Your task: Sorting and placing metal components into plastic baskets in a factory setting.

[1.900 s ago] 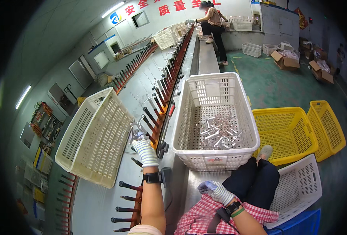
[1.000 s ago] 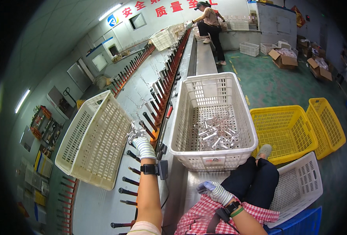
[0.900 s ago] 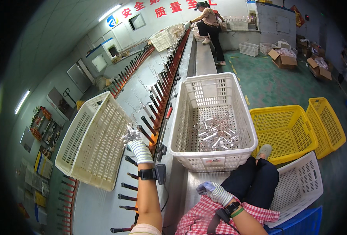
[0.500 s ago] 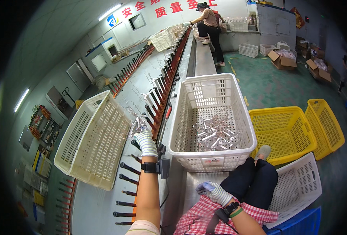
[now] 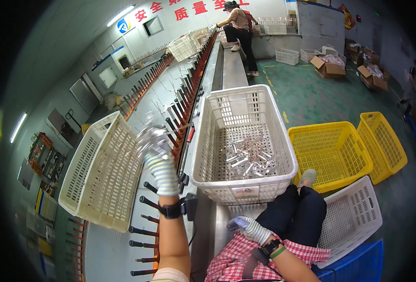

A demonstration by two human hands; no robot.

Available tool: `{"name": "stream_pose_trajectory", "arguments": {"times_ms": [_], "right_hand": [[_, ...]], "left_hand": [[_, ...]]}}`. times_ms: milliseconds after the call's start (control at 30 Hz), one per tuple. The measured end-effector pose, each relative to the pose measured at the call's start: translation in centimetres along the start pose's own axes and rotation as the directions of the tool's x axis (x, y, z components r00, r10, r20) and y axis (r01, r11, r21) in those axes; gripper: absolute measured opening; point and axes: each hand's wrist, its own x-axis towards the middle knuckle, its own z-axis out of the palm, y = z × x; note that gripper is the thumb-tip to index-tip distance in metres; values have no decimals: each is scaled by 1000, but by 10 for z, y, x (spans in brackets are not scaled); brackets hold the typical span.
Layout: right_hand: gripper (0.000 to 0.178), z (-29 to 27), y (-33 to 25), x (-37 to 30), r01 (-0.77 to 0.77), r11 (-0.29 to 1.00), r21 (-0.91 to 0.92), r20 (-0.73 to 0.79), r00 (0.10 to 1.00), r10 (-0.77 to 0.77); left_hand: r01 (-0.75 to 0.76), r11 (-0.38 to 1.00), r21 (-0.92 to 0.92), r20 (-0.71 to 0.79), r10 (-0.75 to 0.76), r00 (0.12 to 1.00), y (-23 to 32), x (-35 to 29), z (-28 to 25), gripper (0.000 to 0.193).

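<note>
My left hand (image 5: 161,170), in a striped work glove, is raised beside the row of dark pegs (image 5: 147,203) on the moving line and grips a cluster of shiny metal parts (image 5: 150,139), blurred by motion. It sits between a tilted white basket (image 5: 100,176) on the left and a white crate (image 5: 238,185) on the right. That crate holds several small metal parts (image 5: 248,155). My right hand (image 5: 250,229), also gloved, rests on my lap over checked fabric, fingers curled around a small bluish thing I cannot make out.
Two yellow baskets (image 5: 334,150) stand on the green floor to the right, with a white basket (image 5: 353,218) and a blue crate (image 5: 358,265) near my knees. A person (image 5: 238,28) works far along the line. Cardboard boxes (image 5: 327,66) lie beyond.
My left hand has kept moving up and down along the pegs with the metal parts and is now slightly higher. The right hand has stayed on my lap.
</note>
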Motion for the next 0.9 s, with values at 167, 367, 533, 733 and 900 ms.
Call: {"name": "stream_pose_trajectory", "arguments": {"times_ms": [167, 367, 533, 733, 900], "right_hand": [[33, -1, 12, 1, 17, 998, 59, 0, 1000, -17], [36, 1, 10, 0, -3, 999, 39, 21, 1000, 2], [36, -7, 11, 1, 2, 998, 59, 50, 999, -5], [35, -4, 12, 2, 24, 999, 40, 45, 999, -26], [35, -6, 12, 2, 25, 996, 81, 28, 999, -28]], "left_hand": [[294, 826, -480, 728, 189, 658, 48, 9, 28, 44], [398, 828, -395, 541, -140, 829, 0, -43, 15, 51], [690, 660, -297, 328, -608, 723, -36, -56, 18, 66], [805, 408, -431, 219, -818, 532, -72, -44, 14, 45], [686, 439, -581, 128, -782, 610, -32, -17, -33, 30]]}}
